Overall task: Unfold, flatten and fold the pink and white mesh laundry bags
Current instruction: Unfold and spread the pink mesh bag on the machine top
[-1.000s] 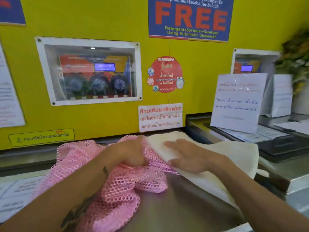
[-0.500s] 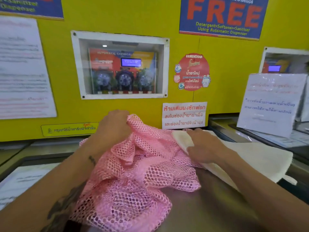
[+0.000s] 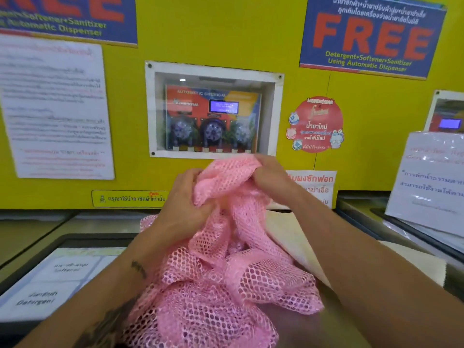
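The pink mesh laundry bag (image 3: 221,285) is bunched up, its top lifted off the steel machine top (image 3: 313,330) while its lower folds rest there. My left hand (image 3: 185,197) grips the raised mesh on the left side. My right hand (image 3: 268,174) pinches the top edge of the same bag just beside it. The white mesh bag (image 3: 296,237) lies flat behind and to the right of the pink one, partly hidden under my right forearm.
A yellow wall panel (image 3: 226,33) with a windowed dispenser (image 3: 213,116) rises directly behind. A propped paper sign (image 3: 431,179) stands at the right on the neighbouring machine. Labelled detergent compartments (image 3: 50,285) sit at the left.
My right hand left the white bag and took hold of the pink bag's top. Both hands raised the pink mesh higher off the machine top.
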The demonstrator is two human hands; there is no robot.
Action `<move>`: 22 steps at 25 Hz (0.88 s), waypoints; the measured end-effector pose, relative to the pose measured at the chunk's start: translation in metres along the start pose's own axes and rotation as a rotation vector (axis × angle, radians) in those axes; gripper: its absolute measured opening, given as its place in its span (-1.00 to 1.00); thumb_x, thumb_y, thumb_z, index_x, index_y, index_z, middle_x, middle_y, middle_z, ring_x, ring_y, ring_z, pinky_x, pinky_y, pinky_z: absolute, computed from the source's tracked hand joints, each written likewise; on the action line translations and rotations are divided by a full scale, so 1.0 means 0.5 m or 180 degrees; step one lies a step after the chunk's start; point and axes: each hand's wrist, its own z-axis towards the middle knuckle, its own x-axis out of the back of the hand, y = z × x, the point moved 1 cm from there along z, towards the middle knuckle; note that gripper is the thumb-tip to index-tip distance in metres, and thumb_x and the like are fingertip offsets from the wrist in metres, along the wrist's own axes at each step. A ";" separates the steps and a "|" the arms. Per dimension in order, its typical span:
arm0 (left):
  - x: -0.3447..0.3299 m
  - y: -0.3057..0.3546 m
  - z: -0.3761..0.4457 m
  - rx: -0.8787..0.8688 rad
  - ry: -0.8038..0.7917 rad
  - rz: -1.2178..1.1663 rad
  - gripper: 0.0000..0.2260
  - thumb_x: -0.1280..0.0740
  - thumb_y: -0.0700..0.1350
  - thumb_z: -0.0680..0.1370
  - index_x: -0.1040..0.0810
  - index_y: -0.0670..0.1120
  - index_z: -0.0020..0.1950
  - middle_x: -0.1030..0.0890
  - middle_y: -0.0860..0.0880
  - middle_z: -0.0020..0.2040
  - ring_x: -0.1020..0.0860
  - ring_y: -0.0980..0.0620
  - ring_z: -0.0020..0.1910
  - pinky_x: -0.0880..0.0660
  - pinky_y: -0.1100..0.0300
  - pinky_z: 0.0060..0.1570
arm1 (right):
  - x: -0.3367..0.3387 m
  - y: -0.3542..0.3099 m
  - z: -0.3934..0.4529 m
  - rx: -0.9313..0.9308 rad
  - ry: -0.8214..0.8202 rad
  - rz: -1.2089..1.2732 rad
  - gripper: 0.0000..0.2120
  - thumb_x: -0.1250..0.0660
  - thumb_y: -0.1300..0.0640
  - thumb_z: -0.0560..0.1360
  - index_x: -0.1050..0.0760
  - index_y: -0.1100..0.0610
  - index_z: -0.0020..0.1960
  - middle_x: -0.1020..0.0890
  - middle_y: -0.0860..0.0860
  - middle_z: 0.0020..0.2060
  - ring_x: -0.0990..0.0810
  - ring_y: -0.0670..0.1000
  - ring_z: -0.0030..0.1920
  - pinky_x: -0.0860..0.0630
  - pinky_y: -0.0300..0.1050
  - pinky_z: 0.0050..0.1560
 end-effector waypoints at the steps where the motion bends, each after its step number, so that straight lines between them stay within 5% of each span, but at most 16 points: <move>1: -0.002 0.010 0.001 0.0068 -0.0026 -0.0117 -0.45 -0.43 0.08 0.39 -0.34 0.14 0.33 -0.44 0.03 0.24 -0.50 0.04 0.19 -0.46 0.05 0.17 | 0.039 -0.025 0.016 -0.0010 0.0410 0.0480 -0.74 -0.19 0.31 0.48 -0.60 0.23 0.07 -0.69 0.12 -0.12 -0.65 0.07 -0.16 -0.57 -0.06 -0.23; 3: -0.017 0.034 0.000 0.0103 -0.0218 -0.0110 -0.39 -0.44 0.12 0.39 -0.31 0.13 0.40 -0.43 0.04 0.28 -0.48 0.05 0.20 -0.42 0.14 0.11 | 0.131 -0.059 0.030 0.0358 0.1203 0.0419 -0.70 -0.18 0.31 0.45 -0.57 0.18 0.12 -0.67 0.09 -0.09 -0.64 0.08 -0.10 -0.57 -0.07 -0.20; 6: -0.050 0.048 -0.014 0.0077 -0.0860 0.0436 -0.40 -0.45 0.04 0.46 -0.31 0.05 0.45 -0.41 -0.02 0.36 -0.45 0.05 0.23 -0.35 0.20 0.10 | 0.246 -0.041 0.000 0.1162 0.1818 -0.1318 -0.68 -0.30 0.15 0.44 -0.54 0.06 0.19 -0.64 0.07 0.07 -0.62 0.10 0.06 -0.58 0.04 0.00; 8: -0.063 0.049 -0.028 0.0150 -0.1315 0.0694 -0.43 -0.43 0.07 0.48 -0.34 0.02 0.45 -0.42 -0.01 0.39 -0.43 0.08 0.26 -0.35 0.20 0.17 | 0.275 0.030 -0.047 0.0874 0.1278 -0.2924 -0.60 -0.33 -0.01 0.45 -0.46 -0.02 0.28 -0.54 0.08 0.19 -0.59 0.17 0.13 -0.58 0.08 0.03; 9: -0.067 0.048 -0.034 0.0248 -0.1508 0.0731 -0.43 -0.43 0.11 0.47 -0.37 0.01 0.44 -0.43 0.00 0.39 -0.44 0.07 0.28 -0.35 0.19 0.21 | 0.273 0.080 -0.074 0.0435 0.0533 -0.3517 -0.58 -0.36 -0.01 0.45 -0.44 0.00 0.29 -0.51 0.09 0.21 -0.58 0.20 0.14 -0.57 0.08 0.05; 11: -0.074 0.051 -0.044 0.0419 -0.1800 0.0845 -0.41 -0.39 0.22 0.44 -0.41 0.04 0.41 -0.45 0.03 0.39 -0.45 0.06 0.30 -0.36 0.18 0.23 | 0.263 0.152 -0.134 -0.0523 -0.1155 -0.3790 -0.47 -0.41 -0.02 0.43 -0.40 0.04 0.36 -0.49 0.03 0.29 -0.54 0.13 0.20 -0.53 0.06 0.17; 12: -0.073 0.053 -0.047 0.0459 -0.1891 0.0931 -0.40 -0.36 0.29 0.41 -0.42 0.07 0.39 -0.46 0.05 0.38 -0.46 0.06 0.28 -0.37 0.17 0.22 | 0.259 0.166 -0.158 -0.0871 -0.1548 -0.3506 -0.37 -0.44 -0.02 0.40 -0.35 0.02 0.42 -0.46 -0.02 0.36 -0.49 0.09 0.26 -0.49 0.02 0.21; 16: -0.050 0.083 -0.042 0.0733 -0.2201 0.0901 -0.15 -0.24 0.57 0.18 -0.42 0.17 0.37 -0.49 0.11 0.32 -0.47 0.10 0.25 -0.41 0.10 0.24 | 0.232 0.150 -0.194 -0.0659 -0.1190 -0.1719 -0.35 -0.35 -0.05 0.51 -0.19 -0.24 0.53 -0.31 -0.02 0.49 -0.39 0.06 0.40 -0.36 -0.09 0.23; 19: -0.023 0.104 -0.047 0.0871 -0.2742 0.1245 -0.06 -0.23 0.59 0.16 -0.30 0.19 0.47 -0.39 0.09 0.42 -0.39 0.06 0.35 -0.33 0.11 0.26 | 0.203 0.189 -0.216 -0.0798 -0.1692 -0.2485 -0.45 -0.26 -0.08 0.57 -0.24 -0.16 0.53 -0.22 0.07 0.56 -0.25 0.11 0.51 -0.22 0.03 0.46; 22: 0.002 0.087 -0.075 0.1133 -0.3083 0.1805 -0.17 -0.29 0.44 0.36 -0.12 0.21 0.55 -0.17 0.05 0.58 -0.22 -0.03 0.51 -0.17 0.08 0.41 | 0.240 0.192 -0.203 -0.1311 -0.1216 -0.3653 -0.37 -0.26 -0.20 0.48 -0.23 -0.18 0.52 -0.23 0.07 0.55 -0.22 0.20 0.51 -0.16 0.25 0.48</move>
